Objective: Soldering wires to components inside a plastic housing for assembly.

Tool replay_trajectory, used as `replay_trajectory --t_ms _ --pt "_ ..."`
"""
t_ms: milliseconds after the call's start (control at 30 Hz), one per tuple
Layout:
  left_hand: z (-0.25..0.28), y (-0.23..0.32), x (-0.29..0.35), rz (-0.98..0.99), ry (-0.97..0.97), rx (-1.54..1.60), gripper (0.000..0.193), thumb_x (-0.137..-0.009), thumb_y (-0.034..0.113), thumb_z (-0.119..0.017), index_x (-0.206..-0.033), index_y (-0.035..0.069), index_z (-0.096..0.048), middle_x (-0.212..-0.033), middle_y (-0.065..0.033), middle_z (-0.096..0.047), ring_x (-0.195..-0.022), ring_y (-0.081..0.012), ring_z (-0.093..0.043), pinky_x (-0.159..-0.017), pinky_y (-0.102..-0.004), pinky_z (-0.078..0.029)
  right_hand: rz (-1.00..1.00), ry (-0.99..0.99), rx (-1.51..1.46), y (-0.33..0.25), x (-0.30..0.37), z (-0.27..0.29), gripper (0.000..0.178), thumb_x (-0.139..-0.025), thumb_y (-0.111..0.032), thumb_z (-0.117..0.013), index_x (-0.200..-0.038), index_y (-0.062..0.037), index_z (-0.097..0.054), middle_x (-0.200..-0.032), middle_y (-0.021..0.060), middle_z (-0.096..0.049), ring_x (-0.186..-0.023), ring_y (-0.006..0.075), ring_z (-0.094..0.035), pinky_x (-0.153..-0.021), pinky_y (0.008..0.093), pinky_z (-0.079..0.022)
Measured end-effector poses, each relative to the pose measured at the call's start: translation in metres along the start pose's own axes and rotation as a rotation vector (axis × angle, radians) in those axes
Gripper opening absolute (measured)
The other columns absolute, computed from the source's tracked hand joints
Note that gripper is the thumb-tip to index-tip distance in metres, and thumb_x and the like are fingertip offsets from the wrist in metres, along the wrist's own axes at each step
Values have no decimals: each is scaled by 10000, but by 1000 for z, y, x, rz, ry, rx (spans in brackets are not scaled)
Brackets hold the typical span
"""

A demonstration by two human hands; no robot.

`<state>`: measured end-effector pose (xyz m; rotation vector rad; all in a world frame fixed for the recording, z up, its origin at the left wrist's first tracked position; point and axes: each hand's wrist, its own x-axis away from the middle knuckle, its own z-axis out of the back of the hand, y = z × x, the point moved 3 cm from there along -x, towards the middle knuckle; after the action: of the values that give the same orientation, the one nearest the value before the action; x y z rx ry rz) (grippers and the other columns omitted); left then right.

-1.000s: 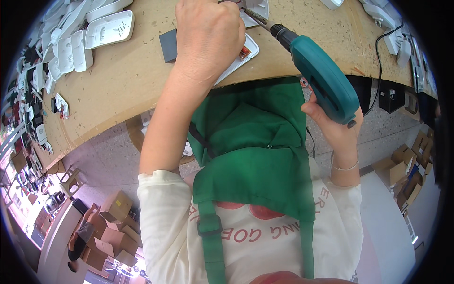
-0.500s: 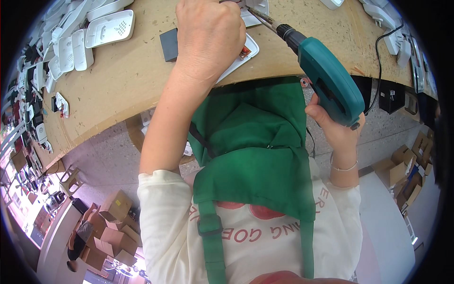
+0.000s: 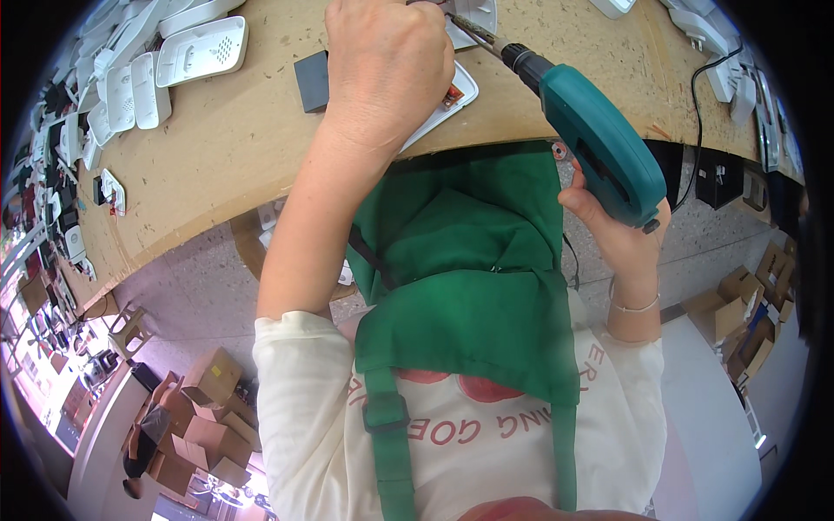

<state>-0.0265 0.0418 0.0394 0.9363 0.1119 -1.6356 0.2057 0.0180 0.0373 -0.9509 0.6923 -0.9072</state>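
My right hand grips the handle of a teal soldering gun, its fingers wrapped round it and partly hidden behind it. The dark, slim tip points up and left, over a white plastic part at the top edge. My left hand is closed beside that tip; its fingertips are hidden, and a thin dark strand shows by them. Partly under this hand lies a white plastic shell with a small orange-red circuit piece in it. A dark grey block sits just left of my left wrist.
White plastic housings pile up on the table's far left, with small dark and white parts along the left edge. White adapters and a black cable lie at right. Cardboard boxes stand on the floor.
The soldering gun has shifted slightly up and left, its tip still near my left hand. My left hand has moved very slightly right.
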Motion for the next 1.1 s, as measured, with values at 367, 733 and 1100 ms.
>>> replay_trajectory --t_ms 367,733,1100 --pt "-1 -2 1 -6 9 24 31 -664 -48 -559 -658 -61 -532 -866 -203 -552 -803 -382 -530 -723 -444 -428 -21 -5 -5 0 -1 0 589 -686 -65 -827 -1205 22 -564 -931 39 -636 -723 79 -569 -654 209 -469" --pt "-1 0 1 13 11 15 47 -661 -45 -561 -628 -55 -529 -864 -195 -557 -797 -376 -534 -719 -444 -429 -59 26 -29 -1 0 2 495 -685 -161 -833 -1081 52 -627 -813 53 -656 -716 103 -587 -642 217 -484" --pt "0 -1 0 20 -14 14 51 -657 -50 -565 -628 -60 -524 -868 -200 -553 -805 -376 -532 -722 -443 -431 -60 31 -43 -5 -1 0 427 -697 -123 -826 -1035 49 -630 -802 50 -653 -712 103 -588 -654 224 -489"
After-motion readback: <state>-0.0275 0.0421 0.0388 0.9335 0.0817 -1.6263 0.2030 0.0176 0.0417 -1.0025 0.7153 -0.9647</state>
